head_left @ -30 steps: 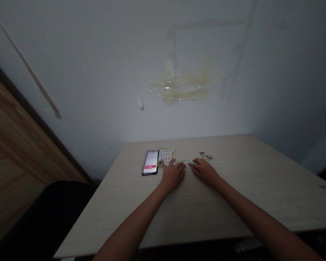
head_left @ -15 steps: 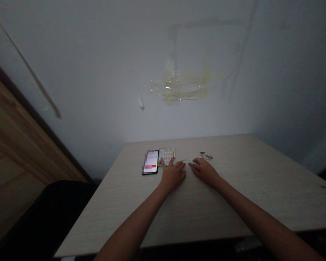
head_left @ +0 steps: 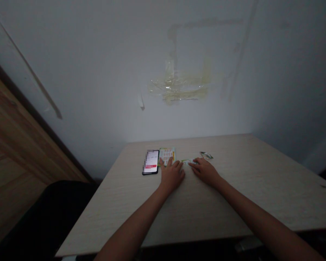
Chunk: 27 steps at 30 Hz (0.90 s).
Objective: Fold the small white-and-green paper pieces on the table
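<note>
A narrow green-and-white printed paper strip [head_left: 186, 162] lies on the table between my two hands; its exact shape is too small to make out. My right hand [head_left: 205, 171] has its fingertips closed on the strip's right end. Spread fingers of my left hand [head_left: 172, 176] rest on the lower part of a printed card or booklet [head_left: 167, 153] with rows of small pictures. The index fingertip of that hand comes close to the strip's left end. Behind my right hand lies a small piece with green and dark marks [head_left: 206, 155].
A phone [head_left: 151, 162] with a lit screen lies left of the printed card. The pale wooden table [head_left: 233, 203] meets a wall [head_left: 103, 72] with yellowed tape [head_left: 184, 88]. Wooden boards [head_left: 5, 152] and a dark object [head_left: 62, 203] stand at the left.
My left fingers have shifted slightly left, away from the strip's left end, and more of the strip shows between the hands. My right hand has hardly moved.
</note>
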Each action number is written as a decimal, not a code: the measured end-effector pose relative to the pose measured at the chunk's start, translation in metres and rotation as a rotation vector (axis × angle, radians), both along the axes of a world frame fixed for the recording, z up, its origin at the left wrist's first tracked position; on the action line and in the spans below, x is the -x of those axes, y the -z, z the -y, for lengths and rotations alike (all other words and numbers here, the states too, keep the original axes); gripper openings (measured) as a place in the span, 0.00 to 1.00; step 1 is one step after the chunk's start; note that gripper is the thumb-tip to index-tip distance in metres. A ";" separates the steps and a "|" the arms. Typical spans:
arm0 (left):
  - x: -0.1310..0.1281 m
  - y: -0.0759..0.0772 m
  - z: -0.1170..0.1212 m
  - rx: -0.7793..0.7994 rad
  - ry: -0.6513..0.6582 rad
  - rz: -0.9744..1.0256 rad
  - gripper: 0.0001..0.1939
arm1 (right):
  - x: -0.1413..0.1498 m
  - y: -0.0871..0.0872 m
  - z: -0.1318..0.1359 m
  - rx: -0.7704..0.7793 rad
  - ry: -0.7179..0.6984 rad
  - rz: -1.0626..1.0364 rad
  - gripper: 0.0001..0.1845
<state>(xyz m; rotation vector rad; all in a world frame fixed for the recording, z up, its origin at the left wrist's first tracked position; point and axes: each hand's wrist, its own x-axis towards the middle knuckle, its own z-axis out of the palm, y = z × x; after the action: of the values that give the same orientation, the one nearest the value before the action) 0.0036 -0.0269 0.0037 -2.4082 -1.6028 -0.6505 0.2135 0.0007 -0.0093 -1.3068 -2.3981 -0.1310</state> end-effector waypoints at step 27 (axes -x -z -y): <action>-0.001 0.002 -0.002 0.052 0.065 0.003 0.17 | 0.000 0.003 -0.003 -0.013 -0.033 -0.031 0.19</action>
<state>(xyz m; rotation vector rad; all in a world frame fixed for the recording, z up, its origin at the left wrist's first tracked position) 0.0049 -0.0253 0.0014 -2.5067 -1.5678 -0.6315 0.2135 0.0040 -0.0122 -1.2534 -2.3877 -0.1154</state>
